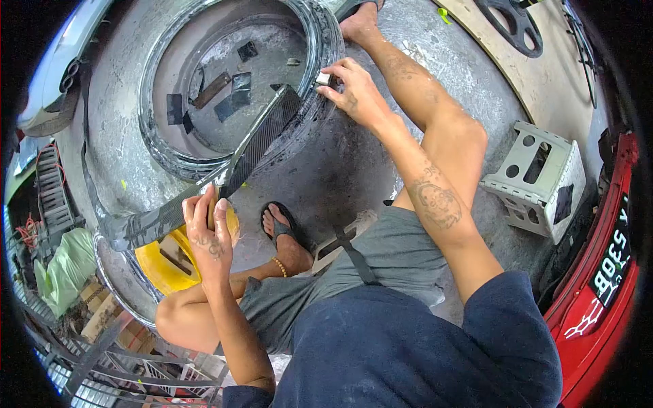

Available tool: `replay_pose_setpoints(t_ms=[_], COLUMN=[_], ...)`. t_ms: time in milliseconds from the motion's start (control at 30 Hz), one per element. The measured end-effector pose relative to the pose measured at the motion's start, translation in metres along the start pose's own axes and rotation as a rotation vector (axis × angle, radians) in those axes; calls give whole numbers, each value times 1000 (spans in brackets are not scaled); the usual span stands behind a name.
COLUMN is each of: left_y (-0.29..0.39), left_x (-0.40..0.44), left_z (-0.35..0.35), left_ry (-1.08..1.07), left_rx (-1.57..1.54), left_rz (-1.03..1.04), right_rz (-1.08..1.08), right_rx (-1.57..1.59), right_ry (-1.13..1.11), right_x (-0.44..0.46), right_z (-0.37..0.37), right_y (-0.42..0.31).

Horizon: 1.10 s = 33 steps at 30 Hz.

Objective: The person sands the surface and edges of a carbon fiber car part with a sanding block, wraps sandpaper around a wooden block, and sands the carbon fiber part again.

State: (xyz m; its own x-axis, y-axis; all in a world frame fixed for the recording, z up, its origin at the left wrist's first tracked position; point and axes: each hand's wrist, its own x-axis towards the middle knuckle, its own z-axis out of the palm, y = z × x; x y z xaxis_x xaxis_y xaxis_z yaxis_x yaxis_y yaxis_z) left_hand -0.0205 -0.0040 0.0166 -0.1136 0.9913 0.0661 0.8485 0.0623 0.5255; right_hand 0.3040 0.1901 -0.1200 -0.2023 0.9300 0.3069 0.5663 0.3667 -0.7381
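A long, bent carbon-fibre strip, glossy black with a visible weave, lies across the near side of a tyre on the floor. My left hand grips the strip near its middle, with the thumb on the near edge. Beside the strip's upper end, over the tyre's right side, my right hand pinches a small whitish block between thumb and fingers. Whether the block touches the tyre or strip I cannot tell. Inside the tyre ring lie several dark squares that look like sandpaper and a brownish flat strip.
A grey folding step stool stands to my right, near a red car panel. Something yellow is under the strip at the left. A green plastic bag lies at far left. My legs flank the tyre's near side.
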Motion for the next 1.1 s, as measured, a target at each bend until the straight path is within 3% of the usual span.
replay_pose_setpoints(t_ms=[200, 367, 600, 700, 867, 1100], left_y=[-3, 1, -4, 3, -2, -3], left_x=[0, 1, 3, 1, 1, 3], left_z=[-1, -2, -1, -2, 1, 1], left_ry=[0, -11, 0, -20, -6, 17], left_rx=[8, 40, 56, 52, 42, 87], left_rz=[24, 22, 108, 23, 54, 112], right_rz=[135, 6, 16, -6, -146, -144], right_rx=[129, 29, -35, 21, 393, 377], right_ry=[-41, -12, 87, 101, 48, 68], right_x=[11, 17, 15, 13, -13, -21], right_z=[5, 10, 19, 15, 34, 53], right_y=[3, 17, 15, -5, -70, -69])
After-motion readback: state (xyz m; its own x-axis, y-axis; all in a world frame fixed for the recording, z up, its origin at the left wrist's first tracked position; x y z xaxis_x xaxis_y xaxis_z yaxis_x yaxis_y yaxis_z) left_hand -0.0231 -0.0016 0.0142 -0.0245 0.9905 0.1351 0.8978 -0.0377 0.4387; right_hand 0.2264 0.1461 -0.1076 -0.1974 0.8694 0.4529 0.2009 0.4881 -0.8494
